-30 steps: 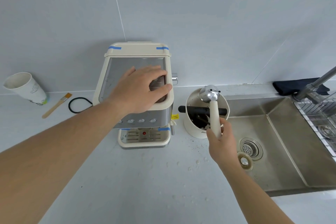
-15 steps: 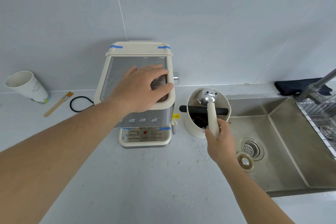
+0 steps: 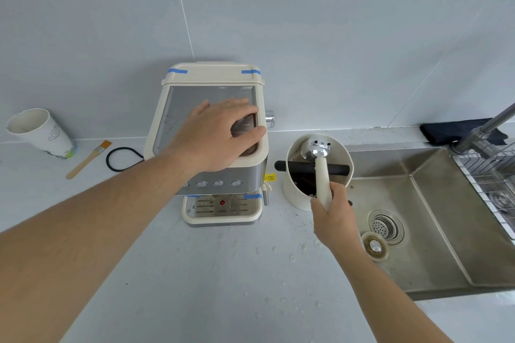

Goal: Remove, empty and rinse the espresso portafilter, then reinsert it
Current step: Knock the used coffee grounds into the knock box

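Head camera looked down on a pale grey countertop (image 3: 195, 273) under a wall of large grey tiles (image 3: 334, 36). Left hand (image 3: 217, 136) lay flat with relaxed fingers on the top of the cream and steel espresso machine (image 3: 192, 97), holding nothing, the thumb near the right edge of the machine. Right hand (image 3: 334, 217) grasped the cream handle of the portafilter (image 3: 322, 170), fingers wrapped around its lower end. The chrome head of the portafilter was turned face down inside the round cream knock box (image 3: 292, 192), near its far wall, and the handle crossed over the black bar (image 3: 295, 166) of this box. Dark coffee grounds were visible inside the box, and some crumbs lay on the counter beside it. To the right was the stainless steel sink (image 3: 446, 231) with a round metal strainer (image 3: 386, 227) in the drain and a cream drain stopper (image 3: 374, 248) lying just beside it. A steel tap (image 3: 485, 128) and a dark folded cloth (image 3: 446, 131) were at the far right corner. On the left of the machine stood a white paper cup (image 3: 41, 133), tilted, then a small wooden brush (image 3: 89, 159) and a black rubber ring (image 3: 122, 159).
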Demonstrator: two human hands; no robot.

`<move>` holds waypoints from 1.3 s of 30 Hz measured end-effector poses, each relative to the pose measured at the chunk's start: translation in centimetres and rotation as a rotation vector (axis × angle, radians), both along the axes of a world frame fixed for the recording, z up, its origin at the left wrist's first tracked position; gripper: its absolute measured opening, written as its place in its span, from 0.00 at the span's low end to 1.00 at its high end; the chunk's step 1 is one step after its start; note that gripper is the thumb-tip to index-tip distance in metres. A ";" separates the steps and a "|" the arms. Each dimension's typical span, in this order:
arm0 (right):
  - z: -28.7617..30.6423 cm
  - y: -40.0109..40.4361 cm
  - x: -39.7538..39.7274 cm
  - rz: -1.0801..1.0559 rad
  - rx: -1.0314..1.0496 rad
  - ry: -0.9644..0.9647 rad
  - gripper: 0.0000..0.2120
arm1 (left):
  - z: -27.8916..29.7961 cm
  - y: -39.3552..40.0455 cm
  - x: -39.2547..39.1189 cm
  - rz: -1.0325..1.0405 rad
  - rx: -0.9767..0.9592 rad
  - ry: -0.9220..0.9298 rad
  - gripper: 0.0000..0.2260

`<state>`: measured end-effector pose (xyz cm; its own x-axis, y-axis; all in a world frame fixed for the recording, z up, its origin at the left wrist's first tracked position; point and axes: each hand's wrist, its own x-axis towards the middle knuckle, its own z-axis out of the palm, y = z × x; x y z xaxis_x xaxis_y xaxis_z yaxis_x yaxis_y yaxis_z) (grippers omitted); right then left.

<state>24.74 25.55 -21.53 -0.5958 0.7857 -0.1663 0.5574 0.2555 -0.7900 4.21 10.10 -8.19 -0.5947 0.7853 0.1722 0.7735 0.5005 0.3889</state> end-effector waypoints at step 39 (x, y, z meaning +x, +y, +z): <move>2.1 0.8 1.5 -0.111 -0.414 0.320 0.21 | -0.1 -0.1 0.0 0.017 0.011 -0.011 0.27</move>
<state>26.24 26.40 -19.47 -0.5845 0.7541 -0.2993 0.2778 -0.1606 -0.9471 4.19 10.00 -8.31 -0.6103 0.7728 0.1741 0.7601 0.5094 0.4034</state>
